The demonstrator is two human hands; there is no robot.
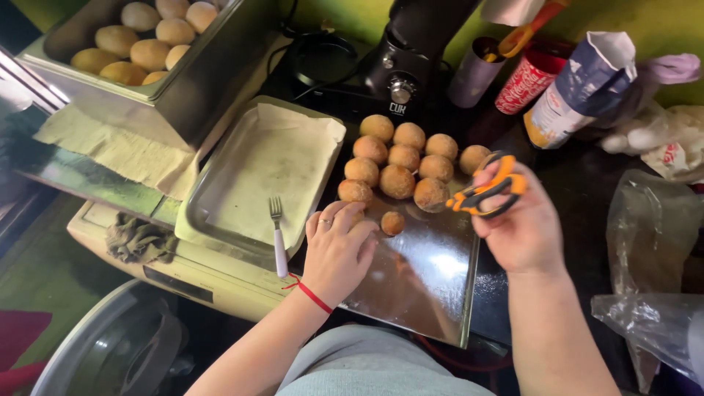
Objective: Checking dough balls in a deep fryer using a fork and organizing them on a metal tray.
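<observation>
The right hand [524, 231] holds orange-handled scissors [485, 192], its grip closed through the loops, blades pointing left toward the dough balls [400, 158] clustered at the far end of the shiny tray [433, 286]. The left hand [336, 246] rests on the tray's left edge, fingers curled loosely and holding nothing, just touching a small ball [392, 222] that sits apart, near of the cluster. This looks like the step of readying a ball for cutting; the next move seems to call for steadying that small ball and bringing the blades down to it. A fork [277, 235] lies on the lined pan [220, 220] to the left.
</observation>
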